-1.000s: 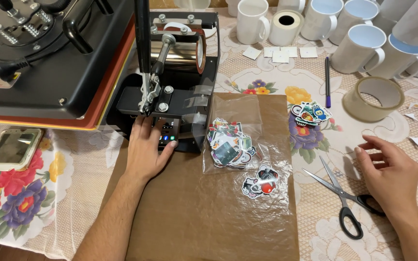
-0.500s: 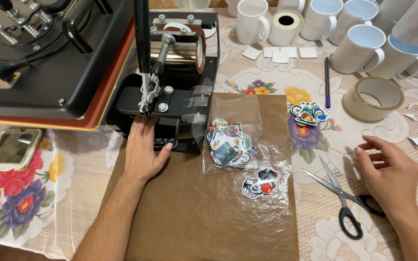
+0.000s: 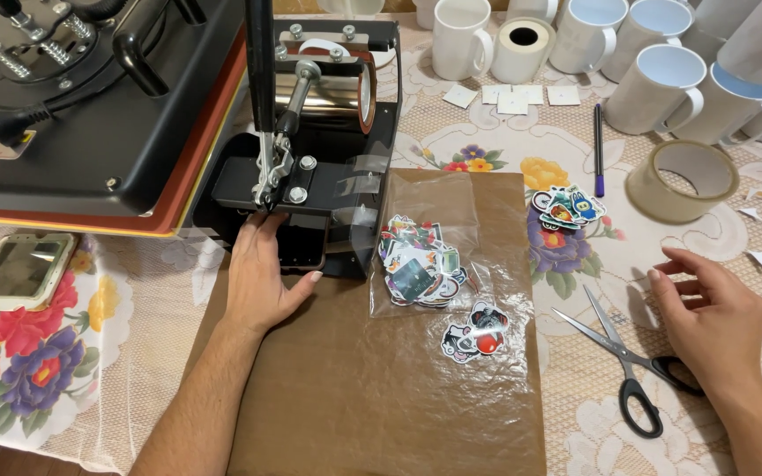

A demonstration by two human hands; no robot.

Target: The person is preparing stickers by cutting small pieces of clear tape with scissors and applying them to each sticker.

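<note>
- Heat is the main risk, as I judge it: your left hand (image 3: 262, 278) is lying flat, fingers spread and gripping nothing, against the front panel of the black mug press (image 3: 310, 189), just below its clamped metal sleeve (image 3: 328, 92). If that sleeve is running hot, a wrist drifting upward could be touching it.
- Scissors (image 3: 628, 366) are lying with blades open just left of your right hand (image 3: 712, 313), which is hovering open and empty over the tablecloth (image 3: 593, 414); a careless sweep left could be catching the points.
- Stickers (image 3: 416, 264) are sitting in a loose clear bag on the brown sheet (image 3: 381, 397), between your two hands and nearer the left one; a few more (image 3: 474, 330) are lying loose just near of the bag. Brushing the bag could be scattering them.
- White mugs (image 3: 663, 84) are crowding the far right edge beside a tape roll (image 3: 681, 181); reaching across in a hurry could be toppling one.
- Your hands are resting well apart.
</note>
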